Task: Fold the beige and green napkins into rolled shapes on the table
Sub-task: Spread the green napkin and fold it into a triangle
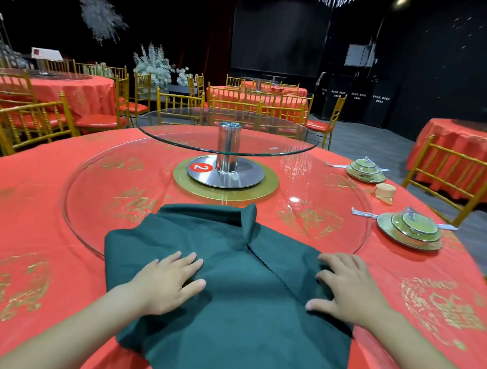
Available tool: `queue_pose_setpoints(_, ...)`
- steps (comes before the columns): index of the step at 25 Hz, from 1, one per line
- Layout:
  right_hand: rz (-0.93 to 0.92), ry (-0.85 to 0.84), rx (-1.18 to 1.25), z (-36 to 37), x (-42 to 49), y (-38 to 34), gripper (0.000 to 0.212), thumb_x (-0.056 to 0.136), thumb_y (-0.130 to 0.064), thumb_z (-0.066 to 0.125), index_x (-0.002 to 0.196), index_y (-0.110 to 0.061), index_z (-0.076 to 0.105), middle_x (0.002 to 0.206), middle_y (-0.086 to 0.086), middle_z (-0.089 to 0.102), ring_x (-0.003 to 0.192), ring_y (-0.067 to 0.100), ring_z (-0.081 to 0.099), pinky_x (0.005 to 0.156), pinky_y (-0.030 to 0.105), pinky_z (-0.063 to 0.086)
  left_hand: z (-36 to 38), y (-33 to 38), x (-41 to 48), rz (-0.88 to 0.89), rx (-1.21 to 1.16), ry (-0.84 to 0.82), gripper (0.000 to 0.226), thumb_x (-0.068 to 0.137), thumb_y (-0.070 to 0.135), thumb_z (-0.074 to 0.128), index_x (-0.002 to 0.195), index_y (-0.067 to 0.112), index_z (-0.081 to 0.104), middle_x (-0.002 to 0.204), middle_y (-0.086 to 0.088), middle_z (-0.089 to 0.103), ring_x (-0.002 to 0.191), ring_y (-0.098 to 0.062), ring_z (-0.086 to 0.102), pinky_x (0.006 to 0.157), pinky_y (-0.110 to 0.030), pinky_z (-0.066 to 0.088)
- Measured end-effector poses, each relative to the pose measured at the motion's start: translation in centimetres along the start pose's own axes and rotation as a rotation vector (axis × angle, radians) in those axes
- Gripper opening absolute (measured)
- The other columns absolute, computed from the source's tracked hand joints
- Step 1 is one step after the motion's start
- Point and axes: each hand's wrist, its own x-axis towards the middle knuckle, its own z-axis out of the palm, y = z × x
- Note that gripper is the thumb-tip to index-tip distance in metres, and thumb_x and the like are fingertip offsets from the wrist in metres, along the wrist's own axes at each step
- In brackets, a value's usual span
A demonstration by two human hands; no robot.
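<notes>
A dark green napkin lies spread on the red tablecloth at the near edge, its far part folded over with a raised crease reaching onto the glass. My left hand rests flat on its left part, fingers straight. My right hand lies on its right edge, fingers slightly bent over the cloth. A beige napkin, rolled, sits at the far right between two place settings.
A large glass turntable covers the table's middle, with a smaller raised glass disc on a metal post. Two stacked green dish sets stand at right. Gold chairs and other red tables surround.
</notes>
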Motion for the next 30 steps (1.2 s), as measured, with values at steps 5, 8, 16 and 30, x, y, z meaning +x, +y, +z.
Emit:
queue_pose_setpoints(5, 0.134, -0.001, 0.093, 1.4, 0.2, -2.8, 0.072, 0.057, -0.085, 0.044, 0.079, -0.018, 0.056, 0.083, -0.005, 0.058, 0.077, 0.021, 0.058, 0.080, 0.037, 0.041, 0.7, 0.5, -0.7, -0.012, 0.018, 0.038, 0.136, 0.032, 0.088, -0.031, 0.150, 0.032, 0.006, 0.158, 0.012, 0.001, 0.146, -0.016, -0.001, 0.116, -0.043, 0.010)
queue_pose_setpoints(8, 0.209, 0.004, 0.136, 2.0, 1.2, -3.4, 0.045, 0.061, -0.060, 0.062, 0.074, -0.018, 0.054, 0.073, -0.003, 0.057, 0.067, 0.024, 0.057, 0.064, 0.036, 0.045, 0.8, 0.6, -0.7, -0.012, 0.010, 0.050, 0.132, 0.036, 0.088, -0.029, 0.150, 0.032, 0.007, 0.158, 0.012, 0.001, 0.146, -0.016, 0.000, 0.116, -0.044, 0.011)
queue_pose_setpoints(16, 0.007, -0.301, 0.349, 0.4, 3.5, 1.0, 0.044, 0.073, -0.061, 0.063, 0.101, -0.031, 0.046, 0.103, -0.016, 0.043, 0.100, 0.014, 0.046, 0.083, 0.028, 0.038, 1.0, 0.7, -0.6, 0.021, 0.005, 0.078, 0.115, 0.049, 0.085, -0.020, 0.149, 0.035, 0.009, 0.158, 0.013, 0.005, 0.145, -0.016, 0.003, 0.117, -0.047, 0.010)
queue_pose_setpoints(30, 0.726, -0.050, 1.254, -0.1, 9.0, 5.6, 0.005, 0.084, -0.010, 0.067, 0.084, -0.007, 0.070, 0.061, -0.004, 0.060, 0.056, 0.009, 0.050, 0.055, 0.019, 0.042, 2.0, 1.6, -0.7, 0.024, 0.075, 0.075, 0.091, 0.066, 0.076, -0.003, 0.148, 0.037, -0.004, 0.158, 0.011, -0.004, 0.145, -0.017, -0.005, 0.111, -0.062, 0.002)
